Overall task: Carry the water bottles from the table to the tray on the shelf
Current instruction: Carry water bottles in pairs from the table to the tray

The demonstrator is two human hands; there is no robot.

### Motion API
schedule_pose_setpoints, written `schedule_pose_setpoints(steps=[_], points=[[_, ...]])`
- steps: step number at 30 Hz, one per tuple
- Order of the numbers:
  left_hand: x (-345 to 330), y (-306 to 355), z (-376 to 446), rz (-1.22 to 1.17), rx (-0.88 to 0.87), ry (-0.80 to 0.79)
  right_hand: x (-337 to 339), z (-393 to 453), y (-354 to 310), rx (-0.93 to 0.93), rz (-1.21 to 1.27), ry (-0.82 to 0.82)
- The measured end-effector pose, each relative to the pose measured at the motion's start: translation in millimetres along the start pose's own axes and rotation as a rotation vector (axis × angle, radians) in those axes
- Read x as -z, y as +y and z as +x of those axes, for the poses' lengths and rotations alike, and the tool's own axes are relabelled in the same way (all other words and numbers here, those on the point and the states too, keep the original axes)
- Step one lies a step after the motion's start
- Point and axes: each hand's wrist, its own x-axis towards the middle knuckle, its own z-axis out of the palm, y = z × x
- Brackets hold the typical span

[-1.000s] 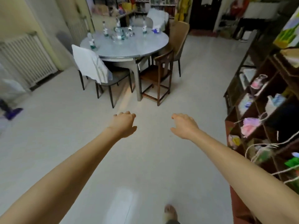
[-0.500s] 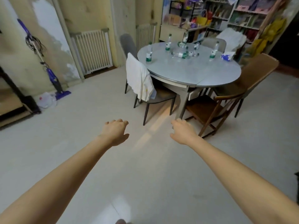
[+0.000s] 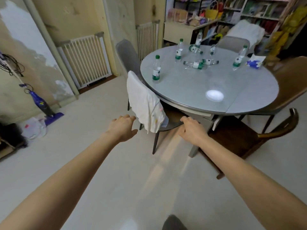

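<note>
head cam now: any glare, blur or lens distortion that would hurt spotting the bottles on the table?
Head view: a bright lamp reflection sits on the round table, clear of the bottles; the nearest upright bottle reads fairly sharp, the lying bottles are softer; wide-angle bending curves the door frames and stretches the forearms; both hands are slightly motion-smeared.

A single head-worn camera gave the only view, looking forward and steeply down from standing height. Both bare forearms reached from the bottom corners toward the middle, the left hand (image 3: 122,128) and right hand (image 3: 192,130) sitting near the frame's centre, above the floor (image 3: 83,163). The round counter (image 3: 191,85) lay ahead and to the right, in the upper half, some way beyond the hands. The wide-angle lens bent the walls and the doorway at the left edge. With no second view, nothing was shared.
</note>
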Motion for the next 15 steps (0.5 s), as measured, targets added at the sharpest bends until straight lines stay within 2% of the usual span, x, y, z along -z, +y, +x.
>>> schedule_pose_setpoints(steps=[8, 15], points=[[12.7, -45.9, 225.8, -0.098, 0.051, 0.018, 1.4, 241.6, 7.4, -0.033, 0.294, 0.154], [25.5, -111.7, 366.5, -0.13, 0.137, -0.029, -6.2, 439.5, -18.7, -0.157, 0.636, 0.193]])
